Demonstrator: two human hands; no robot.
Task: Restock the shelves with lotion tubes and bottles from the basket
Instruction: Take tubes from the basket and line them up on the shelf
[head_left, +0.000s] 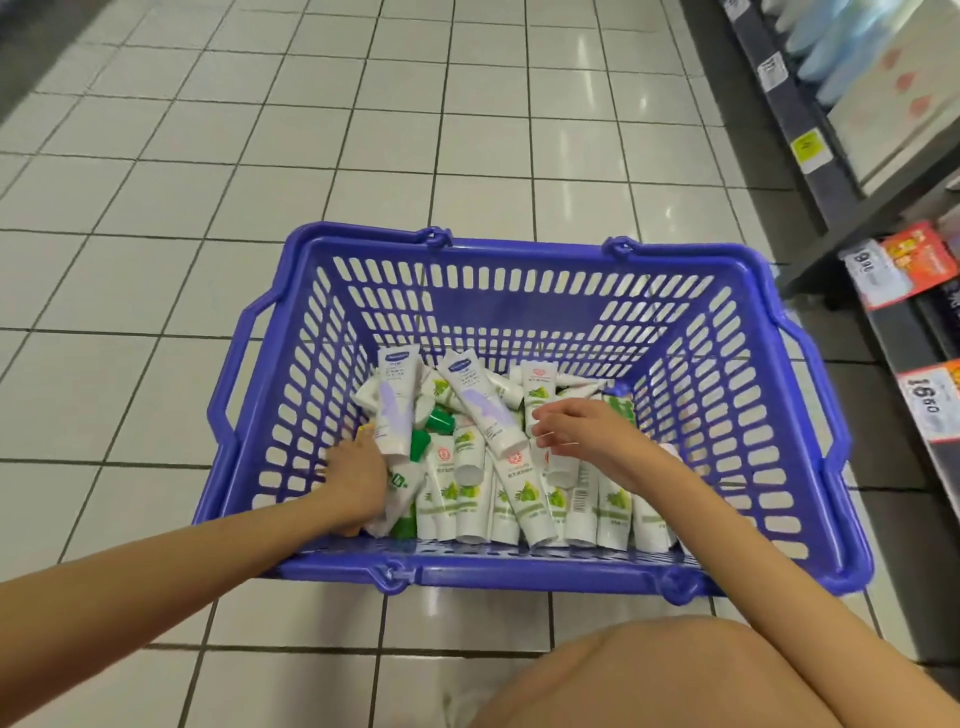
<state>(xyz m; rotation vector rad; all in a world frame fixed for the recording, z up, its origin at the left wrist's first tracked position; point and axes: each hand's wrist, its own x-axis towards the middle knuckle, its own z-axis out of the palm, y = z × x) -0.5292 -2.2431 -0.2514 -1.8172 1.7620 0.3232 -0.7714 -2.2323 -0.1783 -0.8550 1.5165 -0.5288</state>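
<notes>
A blue plastic basket (519, 249) stands on the tiled floor and holds several white lotion tubes. Most carry green print (524, 499); two longer ones have lilac print (480, 405). My left hand (356, 475) is down in the basket's left side, its fingers curled round the lower end of the left lilac tube (396, 395). My right hand (576, 428) hovers over the tubes at the right, fingers loosely bent, holding nothing I can make out.
Dark store shelves (810, 156) run along the right, with pale blue bottles (841, 41), boxes and price tags (924, 400). My bare knee (649, 675) is at the bottom edge. White floor tiles (260, 156) stretch to the left and ahead.
</notes>
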